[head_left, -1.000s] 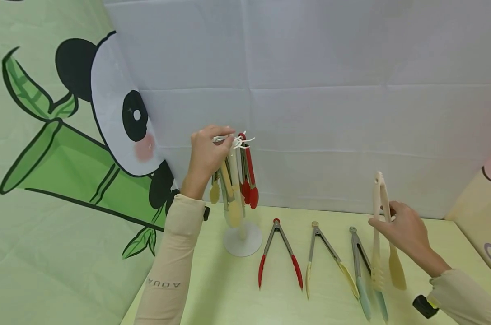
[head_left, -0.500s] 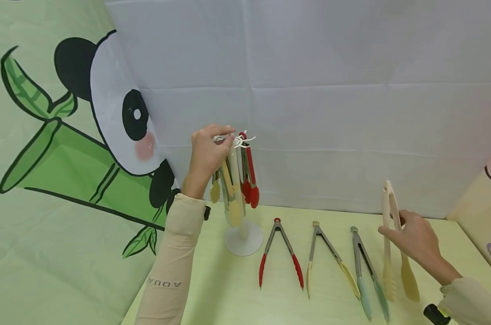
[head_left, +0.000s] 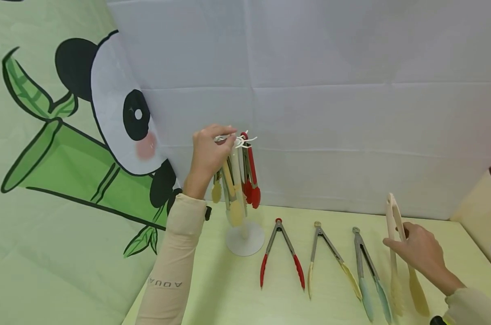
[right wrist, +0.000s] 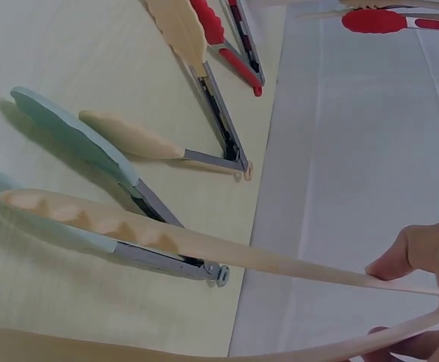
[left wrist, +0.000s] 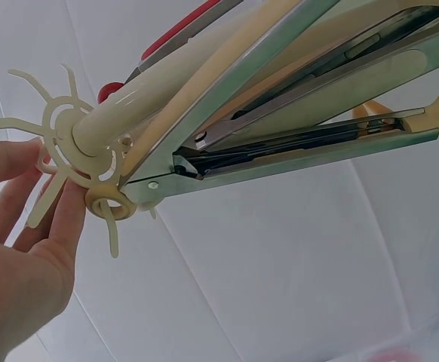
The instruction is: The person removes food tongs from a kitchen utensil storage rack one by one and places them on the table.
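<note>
My left hand [head_left: 210, 153] pinches the white hook ring [left wrist: 51, 136] at the top of an upright stand [head_left: 245, 248] with a round base. Tongs with red tips [head_left: 252, 169] and tongs with yellow tips [head_left: 236, 212] hang from its hooks. At the right, my right hand [head_left: 423, 250] grips cream one-piece tongs [head_left: 392, 225] near their bend, thumb on one arm and fingers at the other. Their arms are spread and point down, one with a wavy edge. Close to their left lie grey-green tongs [head_left: 360, 259].
Red tongs [head_left: 290, 246] and yellow tongs [head_left: 331, 251] lie spread on the pale table [head_left: 225, 293], between the stand and the grey-green pair. A pale cloth wall [head_left: 330, 117] rises along the table's back edge, with a panda-printed green cloth [head_left: 82, 155] at the left.
My right hand has moved right and nearer to me, carrying the cream tongs lower beside the grey-green pair. The left hand stays at the stand's top.
</note>
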Demonstrator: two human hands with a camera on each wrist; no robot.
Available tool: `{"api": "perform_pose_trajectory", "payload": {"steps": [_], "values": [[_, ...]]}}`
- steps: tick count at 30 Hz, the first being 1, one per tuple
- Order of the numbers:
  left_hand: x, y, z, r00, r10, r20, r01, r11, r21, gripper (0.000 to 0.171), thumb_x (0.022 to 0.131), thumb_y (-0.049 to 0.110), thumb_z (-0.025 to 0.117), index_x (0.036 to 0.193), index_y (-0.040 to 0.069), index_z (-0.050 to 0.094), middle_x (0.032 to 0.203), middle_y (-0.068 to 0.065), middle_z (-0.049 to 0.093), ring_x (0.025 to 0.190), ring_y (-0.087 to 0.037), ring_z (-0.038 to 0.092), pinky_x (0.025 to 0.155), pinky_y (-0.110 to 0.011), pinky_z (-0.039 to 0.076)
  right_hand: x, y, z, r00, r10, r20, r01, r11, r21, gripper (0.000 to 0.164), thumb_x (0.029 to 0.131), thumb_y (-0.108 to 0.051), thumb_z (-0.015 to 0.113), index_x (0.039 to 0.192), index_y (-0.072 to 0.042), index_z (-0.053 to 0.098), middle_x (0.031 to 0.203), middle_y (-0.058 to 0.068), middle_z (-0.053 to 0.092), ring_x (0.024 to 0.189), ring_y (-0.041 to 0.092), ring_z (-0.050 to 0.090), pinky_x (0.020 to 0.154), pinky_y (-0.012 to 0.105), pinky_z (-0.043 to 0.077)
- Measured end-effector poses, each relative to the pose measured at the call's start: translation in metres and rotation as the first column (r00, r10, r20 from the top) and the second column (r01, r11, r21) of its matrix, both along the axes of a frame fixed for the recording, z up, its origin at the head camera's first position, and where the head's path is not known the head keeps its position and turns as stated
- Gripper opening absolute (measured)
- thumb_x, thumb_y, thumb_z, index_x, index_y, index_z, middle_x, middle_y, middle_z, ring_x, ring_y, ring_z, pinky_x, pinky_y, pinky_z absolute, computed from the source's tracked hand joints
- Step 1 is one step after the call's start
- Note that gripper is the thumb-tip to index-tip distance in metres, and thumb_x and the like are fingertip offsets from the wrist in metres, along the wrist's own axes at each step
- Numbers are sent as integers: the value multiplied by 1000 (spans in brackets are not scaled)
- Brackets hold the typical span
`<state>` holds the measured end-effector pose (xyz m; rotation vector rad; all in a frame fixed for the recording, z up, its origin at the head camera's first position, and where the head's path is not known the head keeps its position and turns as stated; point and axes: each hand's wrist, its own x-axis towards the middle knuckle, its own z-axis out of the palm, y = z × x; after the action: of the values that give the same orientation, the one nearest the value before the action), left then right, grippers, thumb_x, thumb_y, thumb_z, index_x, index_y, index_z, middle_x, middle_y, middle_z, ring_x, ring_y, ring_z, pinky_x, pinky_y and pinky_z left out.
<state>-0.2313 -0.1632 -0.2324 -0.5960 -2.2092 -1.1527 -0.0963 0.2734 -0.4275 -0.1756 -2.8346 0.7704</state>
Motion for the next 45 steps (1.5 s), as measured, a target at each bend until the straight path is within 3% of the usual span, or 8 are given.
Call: {"api": "perform_pose_trajectory", "payload": {"steps": [7, 16, 23, 28, 34, 45], "values": [[-1, 1, 0, 1000, -4, 9, 4, 1000, 13, 19, 89, 7, 63, 104, 2, 73, 109, -12, 66, 104, -22, 61, 84, -35, 52, -2, 5, -13, 1000, 2, 31, -2, 1000, -6, 40, 79, -31, 69, 90, 5, 58, 68, 6, 56, 53, 19, 47, 42, 33, 36], [-2, 3, 0, 1000, -4, 7, 3, 1000, 18, 19, 89, 7, 63, 104, 0, 73, 107, -12, 66, 103, -22, 61, 84, -35, 52, -6, 10, -27, 999, -2, 48, 3, 1000, -24, 42, 79, -29, 69, 90, 9, 56, 68, 8, 55, 53, 20, 46, 42, 33, 37], [-3, 7, 1, 1000, 11, -13, -11, 1000, 16, 18, 88, 6, 64, 102, 2, 74, 106, -11, 67, 102, -21, 62, 82, -30, 53, -14, 15, -30, 999, 5, 49, -6, 1000, 27, 62, 79, -31, 69, 105, 22, 49, 76, 19, 50, 61, 24, 46, 44, 33, 37], [-5, 10, 1, 1000, 17, -14, -17, 1000, 18, 17, 88, 6, 64, 102, 3, 74, 105, -11, 67, 101, -21, 62, 81, -29, 53, -21, 19, -31, 998, 0, 56, -1, 1000, 17, 72, 77, -28, 70, 116, 24, 40, 83, 26, 51, 64, 28, 50, 45, 35, 38], [-7, 15, 1, 1000, 10, -15, -10, 1000, 27, 18, 88, 5, 64, 102, 2, 73, 105, -12, 67, 102, -22, 62, 82, -33, 53, -26, 28, -35, 999, -15, 52, 16, 1000, -6, 73, 77, -23, 70, 122, 20, 33, 86, 30, 52, 63, 29, 51, 44, 36, 39], [-6, 26, 6, 999, 32, -5, -32, 999, 33, 18, 89, 7, 64, 104, 3, 73, 108, -11, 67, 103, -21, 61, 82, -27, 52, -40, 50, -37, 993, 21, 120, -25, 999, 35, 72, 77, -26, 68, 120, 22, 35, 81, 27, 54, 64, 29, 53, 45, 38, 42]]}}
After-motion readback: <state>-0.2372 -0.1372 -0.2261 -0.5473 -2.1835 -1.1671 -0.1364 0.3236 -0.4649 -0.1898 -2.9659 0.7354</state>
